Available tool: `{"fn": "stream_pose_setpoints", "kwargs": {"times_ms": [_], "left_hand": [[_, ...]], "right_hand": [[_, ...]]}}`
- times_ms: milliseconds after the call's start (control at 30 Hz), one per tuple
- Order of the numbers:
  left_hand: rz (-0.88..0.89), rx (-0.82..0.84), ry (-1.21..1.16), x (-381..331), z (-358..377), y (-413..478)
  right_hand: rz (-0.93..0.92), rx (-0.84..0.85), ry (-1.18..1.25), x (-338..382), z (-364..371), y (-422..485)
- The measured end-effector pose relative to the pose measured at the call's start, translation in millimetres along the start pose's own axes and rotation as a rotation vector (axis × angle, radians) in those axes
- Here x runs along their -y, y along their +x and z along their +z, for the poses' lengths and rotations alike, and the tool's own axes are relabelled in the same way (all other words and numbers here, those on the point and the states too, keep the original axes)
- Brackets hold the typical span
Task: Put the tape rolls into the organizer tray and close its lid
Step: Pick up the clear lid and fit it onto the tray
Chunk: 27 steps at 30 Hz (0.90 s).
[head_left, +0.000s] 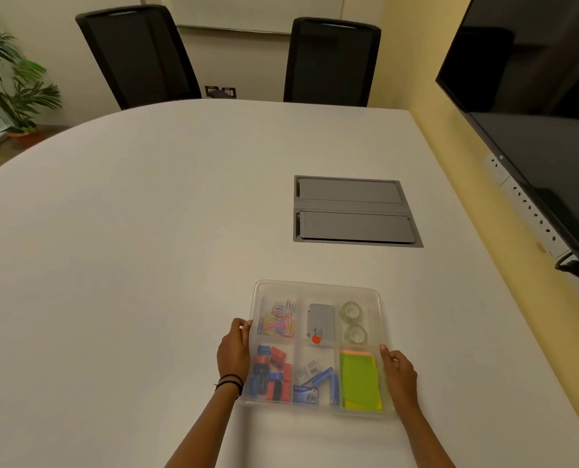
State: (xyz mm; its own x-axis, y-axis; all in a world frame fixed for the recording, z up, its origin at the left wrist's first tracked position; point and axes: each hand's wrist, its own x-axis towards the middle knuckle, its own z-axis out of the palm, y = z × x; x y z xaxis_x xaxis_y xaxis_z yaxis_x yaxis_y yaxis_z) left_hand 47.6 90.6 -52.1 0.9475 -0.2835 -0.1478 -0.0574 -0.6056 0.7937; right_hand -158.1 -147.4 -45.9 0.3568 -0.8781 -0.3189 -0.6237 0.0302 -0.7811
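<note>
Looking at the tail end of the job here, pretty sure. Can see both of the 2 tape rolls (350, 312) lying flat, 1 behind the other, in the far right compartment of the organizer tray (315, 412), parked near the front edge of the table (146, 231). Also seeing a hazy clear lid (315, 289) laid over the whole top, so calling this the closing step, not the loading one. Can't tell from this angle whether fully snapped down or just resting there.

Got the left hand (234, 354) on the tray's left side, with fingers (245, 324) curled over the rim just beside the compartment of coloured paper clips (279, 320). Got the right hand (401, 371) on the right side, fingertips hooked over the rim next to the green sticky notes (360, 381). So clamped on the tray's edges on both sides, not spread flat on top.

Next up, guessing: pressing down along each side and at the corners until seated all round, and checking the far edge too, well away from either hand. Worth keeping the tray flat on the table while pressing, to avoid shaking the small stuff over the dividers.
</note>
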Motion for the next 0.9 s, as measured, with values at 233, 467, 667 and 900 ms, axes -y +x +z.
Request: {"fn": "stream_pose_setpoints", "kwargs": {"times_ms": [233,467,667,900], "left_hand": [[0.027,0.03,0.119,-2.1,-5.7,-9.8],[0.044,0.07,0.201,-1.9,-7.0,-32.5],[0.052,0.031,0.206,12.1,-9.6,-52.7],[0.046,0.031,0.221,12.0,-8.6,-52.6]], "right_hand": [[-0.011,-0.101,-0.056,-12.0,3.8,-22.1],[-0.022,-0.146,-0.048,-11.5,4.8,-26.4],[-0.039,-0.165,-0.062,-13.1,6.2,-27.8],[-0.09,-0.202,-0.089,-12.3,5.6,-30.9]]}}
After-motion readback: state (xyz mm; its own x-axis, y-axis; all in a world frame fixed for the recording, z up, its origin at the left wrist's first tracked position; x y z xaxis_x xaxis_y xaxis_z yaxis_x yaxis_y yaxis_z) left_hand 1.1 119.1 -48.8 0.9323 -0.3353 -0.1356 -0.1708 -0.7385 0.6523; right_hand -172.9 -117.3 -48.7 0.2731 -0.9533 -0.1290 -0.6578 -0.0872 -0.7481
